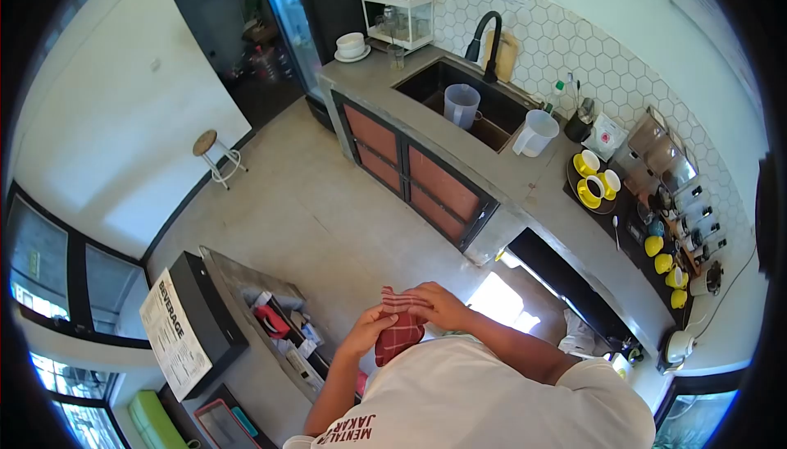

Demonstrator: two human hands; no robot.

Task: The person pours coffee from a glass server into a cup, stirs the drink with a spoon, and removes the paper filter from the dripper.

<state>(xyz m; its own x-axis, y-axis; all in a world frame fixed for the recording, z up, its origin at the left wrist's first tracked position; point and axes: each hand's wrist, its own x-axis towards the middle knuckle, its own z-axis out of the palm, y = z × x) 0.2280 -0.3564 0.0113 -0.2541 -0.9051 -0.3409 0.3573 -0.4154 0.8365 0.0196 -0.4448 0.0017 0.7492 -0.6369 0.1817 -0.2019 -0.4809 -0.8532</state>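
Note:
A red checked cloth point(399, 336) hangs in front of my shirt, held up between both hands. My left hand point(366, 332) grips its left side, with the thumb pressed on the fabric. The fingers of my right hand point(441, 305) are closed on the cloth's upper right part, near a striped folded edge. Below the hands the lower part of the cloth hangs down against the shirt. Whether anything is wrapped inside the cloth cannot be seen.
Ahead runs a grey counter with a sink point(426, 80), a clear pitcher point(537, 133) and yellow cups point(590, 192). A lower counter stands at my left with a beverage menu point(174, 334) and an open drawer point(283, 330). A stool point(215, 154) stands farther off.

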